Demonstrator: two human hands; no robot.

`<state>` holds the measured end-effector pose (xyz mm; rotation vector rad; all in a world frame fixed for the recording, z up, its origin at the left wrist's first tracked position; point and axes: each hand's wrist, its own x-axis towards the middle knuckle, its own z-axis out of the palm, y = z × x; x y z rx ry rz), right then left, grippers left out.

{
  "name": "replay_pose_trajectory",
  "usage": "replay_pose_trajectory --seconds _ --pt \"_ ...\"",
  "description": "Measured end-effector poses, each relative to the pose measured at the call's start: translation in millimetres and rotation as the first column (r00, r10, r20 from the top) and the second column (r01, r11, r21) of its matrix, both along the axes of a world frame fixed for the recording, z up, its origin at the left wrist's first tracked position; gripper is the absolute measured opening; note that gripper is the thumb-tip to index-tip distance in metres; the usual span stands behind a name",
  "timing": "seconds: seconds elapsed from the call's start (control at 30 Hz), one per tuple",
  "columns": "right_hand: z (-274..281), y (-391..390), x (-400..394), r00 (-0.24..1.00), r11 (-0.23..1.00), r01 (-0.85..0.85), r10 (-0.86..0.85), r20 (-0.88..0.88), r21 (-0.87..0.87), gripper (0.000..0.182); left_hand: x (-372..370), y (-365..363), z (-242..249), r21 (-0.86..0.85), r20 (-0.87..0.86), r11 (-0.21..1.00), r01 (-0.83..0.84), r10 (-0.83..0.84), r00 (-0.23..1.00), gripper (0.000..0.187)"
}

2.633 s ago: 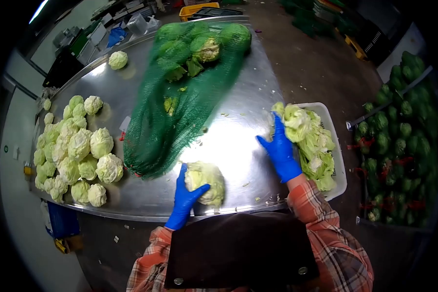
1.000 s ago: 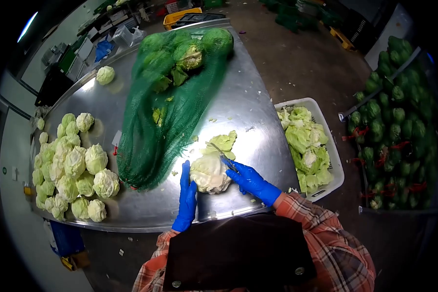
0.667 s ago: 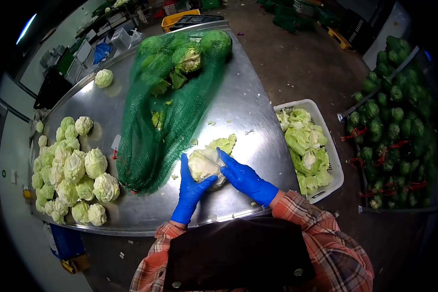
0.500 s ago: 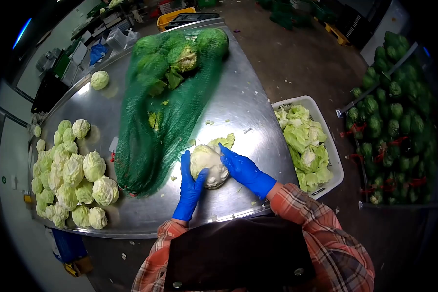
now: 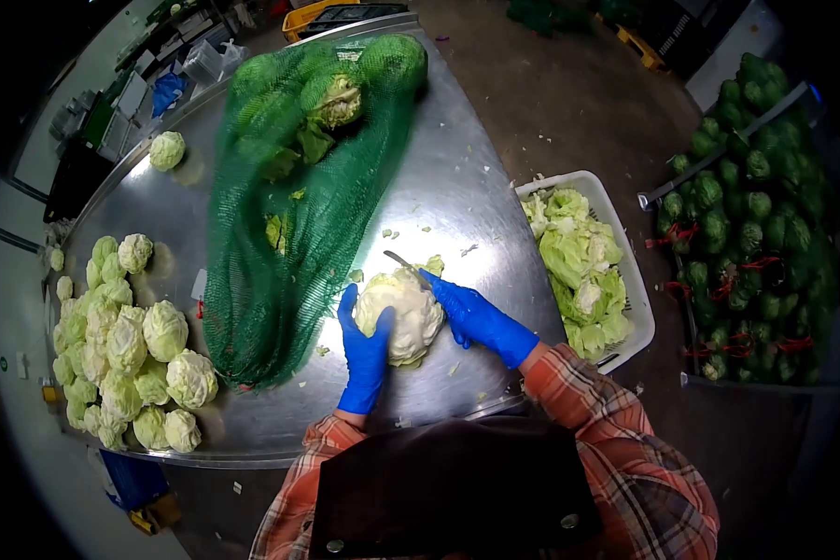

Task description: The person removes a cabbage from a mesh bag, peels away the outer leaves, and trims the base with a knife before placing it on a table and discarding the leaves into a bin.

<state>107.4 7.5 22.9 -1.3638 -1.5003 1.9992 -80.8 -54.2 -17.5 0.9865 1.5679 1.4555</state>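
Note:
A pale, trimmed cabbage (image 5: 413, 322) rests on the metal table near its front edge. My left hand (image 5: 366, 350), in a blue glove, grips its left side with the thumb laid over the top. On the other side, my right hand (image 5: 476, 317), also gloved in blue, is closed around a knife whose thin, dark, curved blade (image 5: 401, 260) points left over the far side of the cabbage. The handle is hidden in the fingers. Just behind the cabbage lies a loose green leaf (image 5: 434, 265), partly covered by the right hand.
A green mesh bag (image 5: 299, 243) with several cabbages lies across the metal table (image 5: 467, 201). Trimmed cabbages (image 5: 126, 341) are piled at left. A white crate (image 5: 639, 308) of leaves stands at right, beyond it a rack of bagged cabbages (image 5: 747, 243).
The knife blade has come into view at my right hand, which was resting against the cabbage. The cabbage looks turned, with a different side up. The whole view has shifted slightly.

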Motion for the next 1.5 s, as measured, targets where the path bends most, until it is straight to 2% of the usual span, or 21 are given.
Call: replay_pose_trajectory --seconds 0.23,0.33,0.4,0.47,0.5,0.6,0.63,0.77,0.8,0.83,0.87,0.93,0.97,1.0,1.03,1.13,1.2,1.23,1.27,1.43,1.5 --pt "-5 5 -1 0.996 0.999 -0.036 0.033 0.078 0.037 0.050 3 -4 0 -0.049 -0.071 0.998 0.035 -0.038 0.997 0.066" --pt "-10 13 -1 0.998 0.996 0.071 -0.070 0.004 -0.050 0.050 5 -5 1 -0.031 0.046 0.999 0.027 -0.026 0.999 0.068" --pt "-33 19 3 0.983 0.986 0.149 -0.155 -0.095 -0.072 0.049 5 -19 6 0.026 -0.042 0.993 0.114 -0.113 0.993 0.070" --pt "-40 17 1 0.984 0.978 0.169 -0.175 -0.040 -0.123 0.045 5 -30 12 0.093 -0.138 0.978 0.188 -0.174 0.975 0.071" --pt "-29 12 2 0.984 0.976 0.135 -0.153 -0.094 -0.173 0.040 2 -34 13 0.089 -0.090 0.973 0.211 -0.203 0.975 0.075" --pt "-25 -7 -1 0.991 0.991 0.134 -0.134 0.003 -0.005 0.059 -19 -48 32 0.039 0.230 0.964 0.263 -0.264 0.937 0.080" --pt "-23 -13 -4 0.981 0.982 0.187 -0.186 -0.052 0.010 0.056 -30 -55 29 0.028 0.264 0.960 0.279 -0.276 0.924 0.080" --pt "-21 -42 -19 0.979 0.946 0.203 -0.195 -0.060 0.251 0.038 -43 -87 53 -0.076 0.531 0.991 0.114 -0.057 0.846 0.073" --pt "-21 -45 -19 0.979 0.946 0.203 -0.191 -0.071 0.253 0.036 -42 -85 43 -0.056 0.200 0.994 0.092 -0.079 0.977 0.079" --pt "-21 -45 -17 0.980 0.945 0.199 -0.184 -0.082 0.258 0.033 -39 -94 40 -0.111 0.231 0.992 0.055 -0.028 0.972 0.084" --pt "-35 -38 -12 0.967 0.961 0.250 -0.241 -0.082 0.118 0.032 -32 -94 53 -0.162 0.261 0.987 0.020 0.023 0.965 0.089" --pt "-40 -14 5 0.960 0.973 0.228 -0.221 0.170 -0.023 0.045 -37 -95 42 -0.144 0.254 0.989 0.035 0.003 0.967 0.097" --pt "-49 -13 8 0.941 0.923 0.202 -0.276 0.198 0.327 0.052 -37 -95 35 -0.138 0.253 0.990 0.044 -0.007 0.967 0.101" --pt "-61 -12 9 0.920 0.759 0.139 -0.337 0.201 0.636 0.060 -36 -91 32 -0.135 0.126 0.990 0.046 -0.029 0.992 0.104" --pt "-55 -14 7 0.901 0.505 0.049 -0.395 0.180 0.862 0.067 -33 -85 29 -0.138 -0.004 0.989 0.050 -0.051 0.999 0.107" --pt "26 -37 -16 0.909 0.751 -0.300 0.039 0.415 0.588 0.077 -21 -76 30 -0.138 -0.279 0.990 0.010 -0.048 0.959 0.112" --pt "41 -54 -33 0.913 0.810 -0.365 0.216 0.346 0.459 0.073 -18 -73 26 -0.151 -0.348 0.988 -0.024 -0.030 0.937 0.118" --pt "20 -61 -41 0.949 0.728 -0.304 0.174 0.263 0.615 0.072 -20 -74 19 -0.115 -0.365 0.993 -0.005 -0.037 0.930 0.120" --pt "19 -62 -48 0.949 0.724 -0.302 0.166 0.269 0.619 0.068 -17 -75 23 -0.153 -0.392 0.988 -0.022 -0.040 0.919 0.120" --pt "38 -49 -53 0.912 0.812 -0.365 0.213 0.351 0.454 0.051 -16 -73 9 -0.153 -0.455 0.985 -0.081 0.002 0.891 0.112" --pt "-5 -30 -55 0.977 0.789 -0.164 0.048 0.206 0.592 0.040 -16 -72 20 -0.175 -0.455 0.984 -0.047 -0.038 0.890 0.111"
